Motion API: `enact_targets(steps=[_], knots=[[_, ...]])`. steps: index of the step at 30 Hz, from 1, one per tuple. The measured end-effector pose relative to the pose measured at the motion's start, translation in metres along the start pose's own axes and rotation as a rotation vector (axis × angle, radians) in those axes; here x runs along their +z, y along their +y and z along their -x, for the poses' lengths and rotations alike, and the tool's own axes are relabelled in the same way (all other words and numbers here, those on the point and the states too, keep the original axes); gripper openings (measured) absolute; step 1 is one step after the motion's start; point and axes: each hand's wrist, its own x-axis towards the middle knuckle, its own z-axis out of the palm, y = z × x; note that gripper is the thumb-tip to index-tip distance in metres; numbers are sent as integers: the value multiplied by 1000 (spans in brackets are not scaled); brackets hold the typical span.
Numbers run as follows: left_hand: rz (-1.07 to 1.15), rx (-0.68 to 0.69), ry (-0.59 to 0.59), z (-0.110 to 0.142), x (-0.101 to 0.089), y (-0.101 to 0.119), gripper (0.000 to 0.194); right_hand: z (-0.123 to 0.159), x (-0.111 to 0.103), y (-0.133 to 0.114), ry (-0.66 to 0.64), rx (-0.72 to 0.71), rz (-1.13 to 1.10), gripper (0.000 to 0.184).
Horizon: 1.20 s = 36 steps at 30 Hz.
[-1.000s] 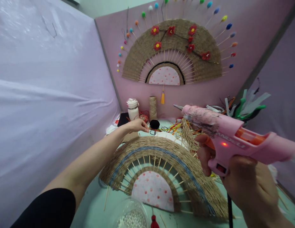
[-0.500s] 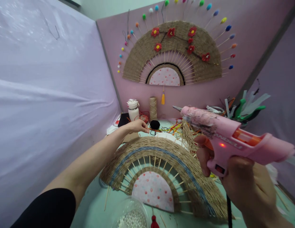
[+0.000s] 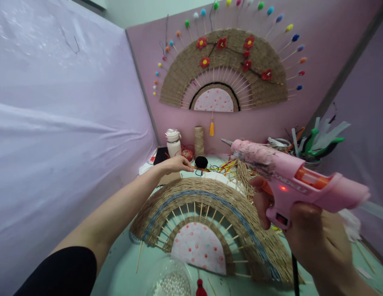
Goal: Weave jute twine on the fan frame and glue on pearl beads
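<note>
My right hand [image 3: 314,240] is wrapped round the grip of a pink hot glue gun [image 3: 290,176], a finger on the orange trigger; its red light is on and the nozzle points left. My left hand [image 3: 177,163] reaches far across the table, fingers pinched together next to a black ball of cord [image 3: 201,161]; what they pinch is too small to name. Between both arms lies a woven jute fan [image 3: 210,209] with a blue band, bamboo spokes and a pink dotted centre.
A finished fan with red flowers and pompom sticks [image 3: 223,70] hangs on the pink back wall. Below it stand a white bottle [image 3: 173,142], a jute spool [image 3: 198,140] and loose coloured strips. A clear bowl of white beads [image 3: 169,279] sits near me. A pot of tools [image 3: 311,144] is right.
The glue gun in my right hand has drifted a little to the left and down. My left hand has stayed beside the black ball.
</note>
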Motion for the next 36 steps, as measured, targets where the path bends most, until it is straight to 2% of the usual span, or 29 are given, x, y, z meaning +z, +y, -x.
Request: enact_targets(steps=[6,11,21,36], knots=[[-28,-8,2,-5,1,-6,32,2,-1,6,-11,-17,-24,59],[-11,-8,-11,-4,1,-3,31,2,0,7,-29,-8,-35,59],[-21,-40,37,-4,6,0,27,2,-1,6,-31,-2,-48,58],[-27,-52,47,-2,7,5,26,0,1,5,-21,-45,-25,59]])
